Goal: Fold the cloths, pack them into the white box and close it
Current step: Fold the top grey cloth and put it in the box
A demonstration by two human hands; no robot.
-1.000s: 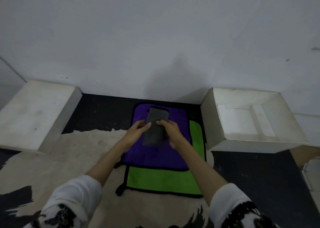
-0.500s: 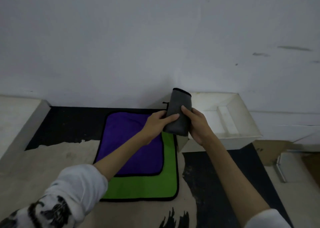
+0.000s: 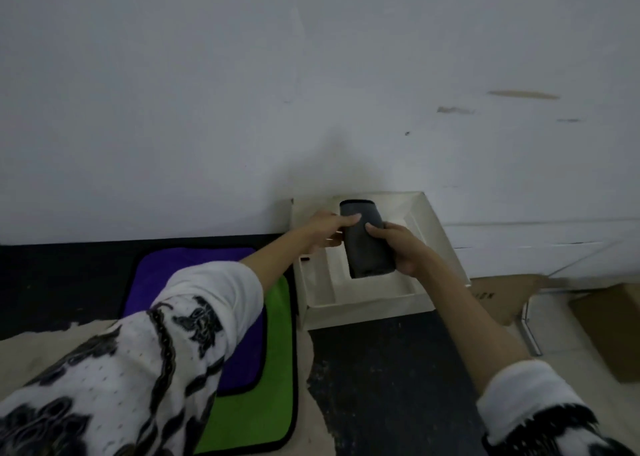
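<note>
A folded dark grey cloth (image 3: 367, 241) is held over the inside of the open white box (image 3: 367, 303), which stands against the wall. My left hand (image 3: 327, 231) grips the cloth's left side and my right hand (image 3: 403, 248) grips its right side. To the left of the box a purple cloth (image 3: 194, 258) lies spread flat on top of a green cloth (image 3: 263, 403) on the floor; my left sleeve hides part of both.
A white wall (image 3: 311, 92) rises directly behind the box. Brown cardboard pieces (image 3: 609, 327) lie on the floor at the right. The floor is dark (image 3: 381, 369) with a pale mat (image 3: 20, 355) at the lower left.
Both hands lifted the grey cloth off the purple one and carried it right, from above the cloths to over the box's inside. The view turned right, and the white slab at left is out of view.
</note>
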